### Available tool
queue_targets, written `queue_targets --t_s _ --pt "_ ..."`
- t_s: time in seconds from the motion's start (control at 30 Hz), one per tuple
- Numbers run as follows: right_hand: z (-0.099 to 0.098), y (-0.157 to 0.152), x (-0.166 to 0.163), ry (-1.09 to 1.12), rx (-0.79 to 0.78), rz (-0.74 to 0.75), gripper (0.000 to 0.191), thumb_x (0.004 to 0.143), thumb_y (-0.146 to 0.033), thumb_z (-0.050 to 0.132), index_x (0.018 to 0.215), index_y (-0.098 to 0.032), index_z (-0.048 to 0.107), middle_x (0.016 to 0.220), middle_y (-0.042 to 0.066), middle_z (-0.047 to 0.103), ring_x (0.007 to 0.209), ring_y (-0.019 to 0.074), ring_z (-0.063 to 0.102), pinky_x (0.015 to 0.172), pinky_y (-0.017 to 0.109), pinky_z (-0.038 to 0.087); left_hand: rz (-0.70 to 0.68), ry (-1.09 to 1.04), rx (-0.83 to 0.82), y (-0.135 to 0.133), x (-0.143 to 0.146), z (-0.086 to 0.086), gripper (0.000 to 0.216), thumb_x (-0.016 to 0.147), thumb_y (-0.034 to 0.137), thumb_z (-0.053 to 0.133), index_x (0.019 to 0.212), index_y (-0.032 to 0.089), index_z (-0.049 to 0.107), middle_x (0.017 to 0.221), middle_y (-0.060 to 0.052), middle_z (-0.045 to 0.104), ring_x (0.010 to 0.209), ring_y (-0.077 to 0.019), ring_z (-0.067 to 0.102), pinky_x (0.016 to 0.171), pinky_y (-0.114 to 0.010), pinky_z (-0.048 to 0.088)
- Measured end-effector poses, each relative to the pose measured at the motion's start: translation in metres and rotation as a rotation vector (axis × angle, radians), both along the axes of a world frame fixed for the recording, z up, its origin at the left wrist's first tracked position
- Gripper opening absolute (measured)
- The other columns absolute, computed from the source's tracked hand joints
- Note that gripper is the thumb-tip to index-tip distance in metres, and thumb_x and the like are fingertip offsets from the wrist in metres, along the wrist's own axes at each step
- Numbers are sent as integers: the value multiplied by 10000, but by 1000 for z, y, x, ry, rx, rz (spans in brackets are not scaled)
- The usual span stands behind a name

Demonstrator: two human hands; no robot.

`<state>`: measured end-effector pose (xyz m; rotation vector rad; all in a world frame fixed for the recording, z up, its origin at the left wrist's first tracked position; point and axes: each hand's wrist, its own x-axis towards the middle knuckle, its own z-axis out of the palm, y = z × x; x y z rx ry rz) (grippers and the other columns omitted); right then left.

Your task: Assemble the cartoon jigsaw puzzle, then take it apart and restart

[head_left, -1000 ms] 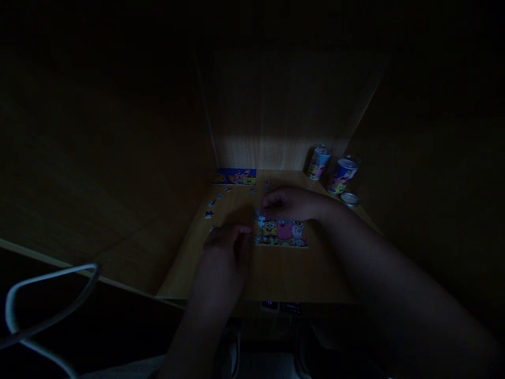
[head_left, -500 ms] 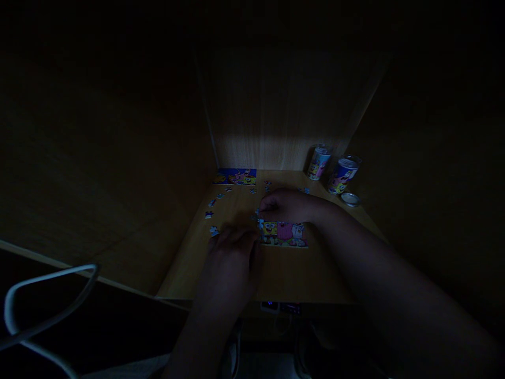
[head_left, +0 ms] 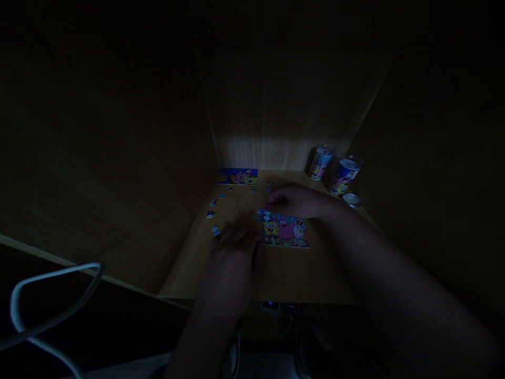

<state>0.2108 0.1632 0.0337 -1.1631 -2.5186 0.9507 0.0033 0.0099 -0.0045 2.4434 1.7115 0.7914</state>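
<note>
A partly assembled cartoon jigsaw puzzle (head_left: pixel 286 229) lies on the wooden desk, with yellow, pink and white figures in it. My left hand (head_left: pixel 232 255) rests palm down by its left edge, fingers bent and slightly apart, holding nothing visible. Over the puzzle's far edge is my right hand (head_left: pixel 294 201), its fingers curled together; anything between them is too dark to make out. Just below those fingertips a pale blue puzzle piece (head_left: pixel 267 216) shows at the puzzle's upper left corner. Several loose pieces, among them a puzzle piece (head_left: pixel 215 230), lie in an arc to the left.
A finished blue puzzle strip (head_left: pixel 236 177) lies against the back panel. Two cartoon-printed cans (head_left: pixel 320 164) stand at the back right, a round lid (head_left: pixel 352 200) beside them. A white cable (head_left: pixel 55 271) loops at lower left. Wooden walls enclose the desk (head_left: pixel 221 284).
My right hand has shifted slightly up and right, uncovering the puzzle's top edge and the pale blue piece there. My left hand has barely moved.
</note>
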Motion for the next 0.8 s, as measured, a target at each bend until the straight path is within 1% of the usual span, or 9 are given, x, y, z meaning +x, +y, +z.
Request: queue_targets --t_s 0.27,0.43,0.53,0.63,0.7,0.8 --pt "-1 -3 -5 -38 -43 3 252 957 -422 654 876 -198 737 772 -15 686 705 152 567 652 273 395 0 -1 1 0 0 -1 170 1010 147 628 1091 233 750 1111 -79 783 1084 -317 693 995 -513 530" --pt "-1 -3 -6 -48 -35 13 270 970 -427 640 857 -196 721 741 -16 652 683 148 548 638 280 378 -5 -2 -5 -1 0 0 164 1015 148 621 1093 220 747 1122 -79 782 1075 -316 692 1004 -520 528" --pt "-3 -2 -6 -41 -38 23 288 972 -452 634 878 -194 722 754 -17 655 686 145 547 638 277 381 -9 1 -1 0 0 1 175 1024 147 614 1107 221 750 1139 -80 780 1094 -316 691 1023 -525 524" --pt "-4 -1 -6 10 -65 38 316 954 -497 656 901 -194 726 779 -17 667 704 147 557 646 275 393 -6 -13 0 0 1 1 185 1020 149 622 1129 223 752 1151 -82 784 1102 -319 695 1037 -539 524" --pt "-5 -1 -7 59 -92 58 339 940 -530 674 910 -196 725 793 -17 672 711 149 563 655 276 405 1 -26 4 0 1 1 208 1006 143 636 1163 218 751 1200 -88 782 1137 -324 690 1050 -543 526" --pt "-4 -2 -8 126 -125 79 384 924 -578 695 911 -195 728 798 -17 671 715 151 568 668 277 422 -5 -27 18 0 1 -1 284 1006 155 644 1270 220 728 1314 -95 760 1207 -331 669 1088 -544 519"
